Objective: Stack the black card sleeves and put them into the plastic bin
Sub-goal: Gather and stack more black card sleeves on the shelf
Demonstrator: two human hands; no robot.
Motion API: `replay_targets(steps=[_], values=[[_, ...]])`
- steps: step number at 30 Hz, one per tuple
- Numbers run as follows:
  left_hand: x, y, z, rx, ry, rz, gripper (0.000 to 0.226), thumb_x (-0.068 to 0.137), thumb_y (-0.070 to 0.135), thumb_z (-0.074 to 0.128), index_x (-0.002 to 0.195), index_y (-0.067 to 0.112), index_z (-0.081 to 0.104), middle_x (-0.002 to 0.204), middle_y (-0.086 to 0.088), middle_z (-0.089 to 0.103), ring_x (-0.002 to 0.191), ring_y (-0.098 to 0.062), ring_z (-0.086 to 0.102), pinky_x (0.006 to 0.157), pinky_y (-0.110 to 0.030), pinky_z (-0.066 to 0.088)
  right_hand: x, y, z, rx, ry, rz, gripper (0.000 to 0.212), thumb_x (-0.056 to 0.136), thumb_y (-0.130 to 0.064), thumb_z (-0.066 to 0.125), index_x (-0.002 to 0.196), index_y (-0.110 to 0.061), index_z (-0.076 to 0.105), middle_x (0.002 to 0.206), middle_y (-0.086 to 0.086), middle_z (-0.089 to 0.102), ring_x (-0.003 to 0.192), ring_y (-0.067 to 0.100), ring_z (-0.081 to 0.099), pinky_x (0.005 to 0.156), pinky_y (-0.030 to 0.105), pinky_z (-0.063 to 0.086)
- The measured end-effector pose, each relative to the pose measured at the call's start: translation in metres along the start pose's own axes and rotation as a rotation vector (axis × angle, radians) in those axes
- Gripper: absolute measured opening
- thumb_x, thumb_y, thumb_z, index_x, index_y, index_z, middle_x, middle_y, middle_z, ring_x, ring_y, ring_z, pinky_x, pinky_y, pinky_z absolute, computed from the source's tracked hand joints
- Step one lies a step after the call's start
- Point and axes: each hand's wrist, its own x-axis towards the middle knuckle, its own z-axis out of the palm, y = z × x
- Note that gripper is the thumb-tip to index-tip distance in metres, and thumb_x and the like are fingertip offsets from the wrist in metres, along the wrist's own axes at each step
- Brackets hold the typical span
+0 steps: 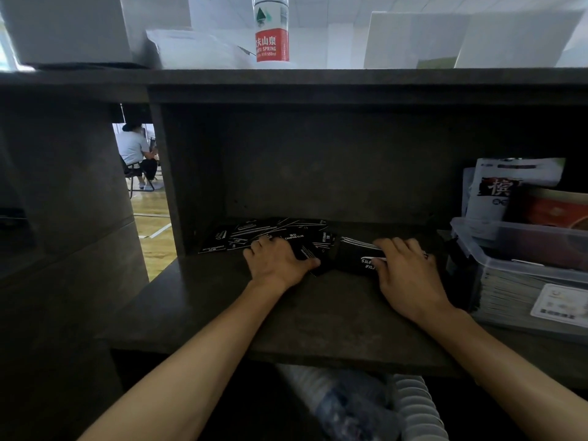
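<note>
My left hand point(280, 262) lies palm-down on the loose sleeves point(270, 235), which fan out over the back of the shelf point(222, 307) toward its left wall. The fingers are spread and nearly straight, pressing the cards flat, and the thumb reaches right to the edge of one sleeve; I pinch nothing there.

My right hand point(409, 275) sits just beside it, on a stack point(353, 261) of sleeves. My fingers curl over the stack's top and far edge, the thumb at its near edge by the white lettering, so I grip it. The white edges of the stacked sleeves show just ahead of my knuckles. The stack touches the right end of the loose spread, between my two hands.

The bin point(496, 262) stands at the right end of the shelf, near my right hand, its clear rim open at the top. Packets point(509, 189) stand up in its back part and flat booklets point(521, 288) show through its front wall.

The shelf's front half, under my forearms, is bare dark board as far as its front edge. Above, the top board point(318, 81) hangs low over the nook, and a water bottle point(272, 33) stands on it. The nook's back wall rises right behind the sleeves.
</note>
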Motion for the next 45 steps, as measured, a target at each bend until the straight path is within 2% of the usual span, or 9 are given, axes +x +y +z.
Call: replay_targets(steps=[5, 10, 14, 21, 25, 30, 36, 40, 45], values=[[0.011, 0.000, 0.005, -0.207, -0.011, 0.008, 0.036, 0.081, 0.054, 0.068, 0.090, 0.020, 0.073, 0.114, -0.008, 0.064, 0.118, -0.028, 0.052, 0.102, -0.044, 0.035, 0.000, 0.000, 0.001, 0.003, -0.003, 0.001, 0.039, 0.099, -0.039, 0.045, 0.136, -0.027, 0.045, 0.129, -0.002, 0.052, 0.119, 0.018, 0.043, 0.098, 0.046, 0.042], [0.009, -0.005, 0.005, -0.149, -0.017, -0.068, 0.069, 0.072, 0.074, 0.064, 0.108, 0.016, 0.065, 0.131, -0.012, 0.052, 0.126, -0.033, 0.045, 0.103, -0.046, 0.033, -0.001, 0.001, 0.002, 0.006, 0.018, -0.005, 0.035, 0.099, -0.038, 0.046, 0.132, -0.027, 0.047, 0.126, -0.003, 0.054, 0.116, 0.018, 0.044, 0.095, 0.046, 0.042], [0.012, -0.003, 0.003, -0.208, -0.069, -0.062, 0.046, 0.076, 0.065, 0.068, 0.092, 0.022, 0.071, 0.120, -0.006, 0.061, 0.122, -0.029, 0.048, 0.102, -0.045, 0.034, -0.001, 0.000, 0.001, 0.007, 0.021, -0.009, 0.035, 0.099, -0.037, 0.046, 0.132, -0.027, 0.048, 0.125, -0.002, 0.055, 0.116, 0.018, 0.044, 0.096, 0.047, 0.042], [0.008, -0.004, -0.008, -0.900, 0.069, 0.026, 0.012, 0.091, 0.026, 0.062, 0.081, 0.026, 0.056, 0.082, 0.003, 0.065, 0.070, -0.007, 0.059, 0.067, -0.025, 0.046, 0.000, 0.000, 0.001, -0.004, 0.017, 0.001, 0.036, 0.099, -0.039, 0.046, 0.133, -0.027, 0.047, 0.127, -0.002, 0.055, 0.116, 0.018, 0.046, 0.096, 0.045, 0.043], [0.001, -0.001, -0.017, -1.252, -0.026, 0.124, 0.015, 0.098, 0.020, 0.048, 0.084, 0.017, 0.051, 0.103, 0.000, 0.069, 0.085, -0.010, 0.071, 0.072, -0.028, 0.054, 0.000, 0.000, 0.001, -0.001, 0.022, 0.008, 0.036, 0.098, -0.040, 0.046, 0.133, -0.027, 0.048, 0.127, -0.002, 0.055, 0.116, 0.018, 0.046, 0.096, 0.045, 0.044], [-0.006, -0.003, -0.022, -1.096, -0.115, 0.355, 0.018, 0.085, 0.028, 0.071, 0.072, 0.020, 0.061, 0.088, 0.004, 0.067, 0.085, -0.003, 0.063, 0.079, -0.028, 0.046, 0.000, 0.001, 0.001, 0.007, 0.015, 0.002, 0.037, 0.098, -0.040, 0.046, 0.133, -0.027, 0.047, 0.127, -0.002, 0.055, 0.116, 0.017, 0.046, 0.097, 0.044, 0.043], [-0.012, -0.003, -0.020, -0.908, -0.027, 0.572, 0.041, 0.087, 0.002, 0.065, 0.118, 0.028, 0.060, 0.112, 0.010, 0.064, 0.110, 0.000, 0.059, 0.095, -0.022, 0.048, -0.001, 0.000, -0.002, 0.013, 0.005, 0.008, 0.038, 0.099, -0.039, 0.046, 0.134, -0.026, 0.047, 0.127, -0.001, 0.054, 0.117, 0.018, 0.046, 0.098, 0.044, 0.044], [-0.013, -0.007, -0.016, -0.609, -0.008, 0.675, 0.043, 0.093, 0.005, 0.055, 0.117, 0.039, 0.066, 0.109, 0.018, 0.058, 0.110, -0.001, 0.051, 0.094, -0.007, 0.031, -0.001, 0.000, -0.002, 0.024, 0.007, 0.015, 0.036, 0.099, -0.039, 0.044, 0.133, -0.025, 0.047, 0.125, -0.001, 0.054, 0.116, 0.017, 0.045, 0.096, 0.044, 0.044], [-0.016, 0.005, -0.012, -0.256, 0.166, 0.767, 0.046, 0.093, 0.006, 0.053, 0.131, 0.031, 0.061, 0.110, 0.009, 0.049, 0.104, -0.007, 0.043, 0.096, -0.032, 0.042, 0.001, 0.000, -0.002, 0.063, -0.014, 0.020, 0.041, 0.097, -0.040, 0.036, 0.134, -0.025, 0.047, 0.125, 0.000, 0.054, 0.115, 0.017, 0.045, 0.096, 0.044, 0.042]])
